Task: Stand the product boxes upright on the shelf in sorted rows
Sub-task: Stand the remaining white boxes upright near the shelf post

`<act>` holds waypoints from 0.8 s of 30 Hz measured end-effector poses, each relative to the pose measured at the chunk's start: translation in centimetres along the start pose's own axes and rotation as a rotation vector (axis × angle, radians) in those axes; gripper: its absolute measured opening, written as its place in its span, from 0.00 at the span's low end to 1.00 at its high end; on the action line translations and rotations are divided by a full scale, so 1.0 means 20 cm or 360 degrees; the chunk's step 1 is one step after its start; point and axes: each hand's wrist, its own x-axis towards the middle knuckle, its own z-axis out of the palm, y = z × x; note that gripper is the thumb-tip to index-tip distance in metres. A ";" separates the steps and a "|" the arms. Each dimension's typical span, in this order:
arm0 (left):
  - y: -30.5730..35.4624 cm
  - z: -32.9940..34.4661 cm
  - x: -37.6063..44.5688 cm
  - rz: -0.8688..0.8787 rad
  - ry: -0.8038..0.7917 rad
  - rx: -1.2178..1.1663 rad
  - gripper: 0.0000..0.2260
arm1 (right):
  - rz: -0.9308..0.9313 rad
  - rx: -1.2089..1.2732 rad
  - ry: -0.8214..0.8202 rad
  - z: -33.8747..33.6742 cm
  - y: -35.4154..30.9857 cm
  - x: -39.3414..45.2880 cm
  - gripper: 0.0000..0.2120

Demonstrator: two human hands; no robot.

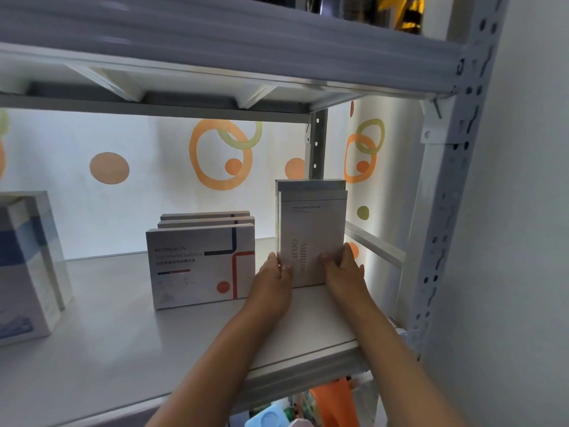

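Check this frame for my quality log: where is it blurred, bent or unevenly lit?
Head view: the upper shelf is smeared by motion blur; the right post bows from wide-angle distortion; the back wall is bright while the blue box sits in shade; print on the tall box between both hands is soft.

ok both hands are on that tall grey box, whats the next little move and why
Probably slide the tall grey box back until it sits flush against the one behind it, then let go. It already stands upright on the shelf, with the left hand and right hand holding its lower edges, and the row of three red-striped boxes beside it is already lined up.
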 end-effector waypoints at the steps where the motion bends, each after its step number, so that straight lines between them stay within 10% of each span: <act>1: 0.00 0.00 0.00 0.0000 -0.0001 0.0004 0.11 | 0.0006 0.0008 0.0008 0.00 0.00 0.00 0.25; 24: 0.04 -0.05 -0.02 0.0135 0.0236 0.0053 0.12 | -0.0071 0.0122 0.0167 -0.01 0.03 0.01 0.24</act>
